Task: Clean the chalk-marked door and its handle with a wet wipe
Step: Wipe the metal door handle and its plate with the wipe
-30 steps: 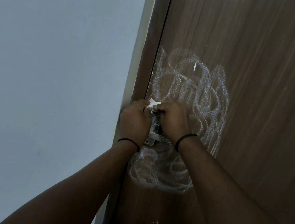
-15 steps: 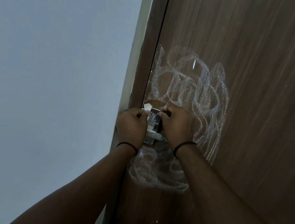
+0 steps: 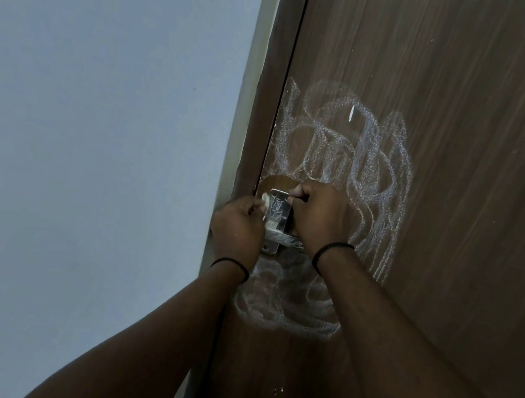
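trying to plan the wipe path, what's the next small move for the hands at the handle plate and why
Probably drag the wet wipe across the handle plate. The left hand pinches it at the plate's left edge, the right hand grips the other side, and chalk scribbles remain on the metal, while only a small patch above looks clean.

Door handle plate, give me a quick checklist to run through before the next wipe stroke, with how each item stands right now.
1. Wet wipe in hand: ok, the left hand pinches it at the plate's left edge.
2. Right hand grip: cannot tell what it holds; its fingers are curled at the plate's top right.
3. Handle plate clean: not ok, scribbles show on the metal.
4. Lever clean: not ok, marked too.
5. Chalk marks on the door: not ok, heavy above and below, only a small cleared patch above the plate.
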